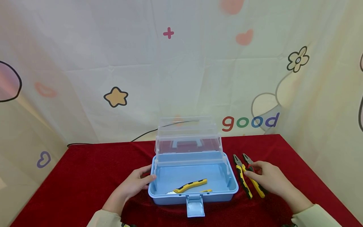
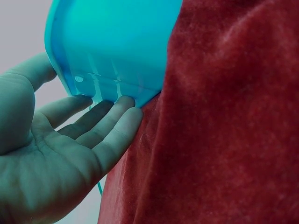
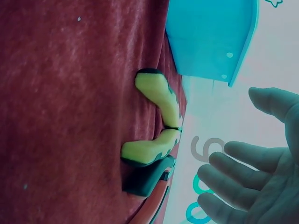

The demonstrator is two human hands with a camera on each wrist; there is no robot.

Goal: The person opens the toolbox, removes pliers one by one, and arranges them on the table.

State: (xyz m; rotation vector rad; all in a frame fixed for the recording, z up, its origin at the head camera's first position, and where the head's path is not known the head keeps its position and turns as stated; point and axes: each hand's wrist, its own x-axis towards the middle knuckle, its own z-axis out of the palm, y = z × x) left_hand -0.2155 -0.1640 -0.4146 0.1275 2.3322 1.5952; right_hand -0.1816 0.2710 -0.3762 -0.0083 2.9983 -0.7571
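A light blue toolbox with a raised clear lid stands at the middle of the table. My left hand holds its left side, thumb at the rim and fingers against the outer wall. Inside lies a yellow-and-black-handled tool with a pale blade end, near a small yellow piece. To the right of the box lie yellow-and-black pliers with spread handles. Beside them are red-and-black pliers, partly hidden under my right hand. That hand hovers over both pliers, fingers loosely extended.
Dark red cloth covers the table. The toolbox's latch hangs down at the front. Behind stands a printed curtain, and a thin black cable runs along the back edge.
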